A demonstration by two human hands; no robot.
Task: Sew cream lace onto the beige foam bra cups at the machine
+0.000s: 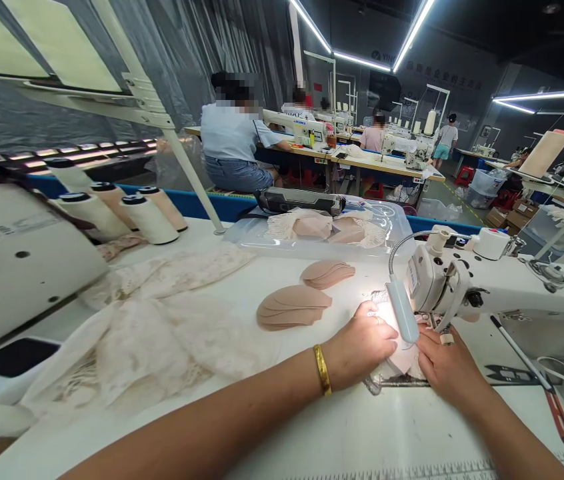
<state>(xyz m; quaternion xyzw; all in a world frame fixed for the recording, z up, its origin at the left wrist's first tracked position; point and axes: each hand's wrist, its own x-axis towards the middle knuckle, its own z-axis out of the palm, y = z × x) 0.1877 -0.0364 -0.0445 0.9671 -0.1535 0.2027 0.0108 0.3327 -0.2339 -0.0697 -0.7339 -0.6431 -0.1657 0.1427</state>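
Observation:
My left hand (362, 343), with a gold bracelet on its wrist, has its fingers closed on a pale pink fabric piece with lace (401, 363) under a bright light. Close to the needle area of the white sewing machine (487, 280), my right hand (447, 363) lies with fingers stretched over the same fabric. A gooseneck lamp (402, 312) hangs between my hands and covers some fingertips. Left of them rest two fanned stacks of beige cup-shaped pieces (295, 308), (328, 273). Sheer cream lace fabric (152, 320) spreads across the table's left side.
Behind the stacks stands a clear plastic tray (242, 235) with lace pieces. Thread cones (149, 219) stand at left beside another machine (22, 260). A red-handled tool (559, 417) lies at right. Co-workers sit at machines further back, one in a light blue shirt (232, 133).

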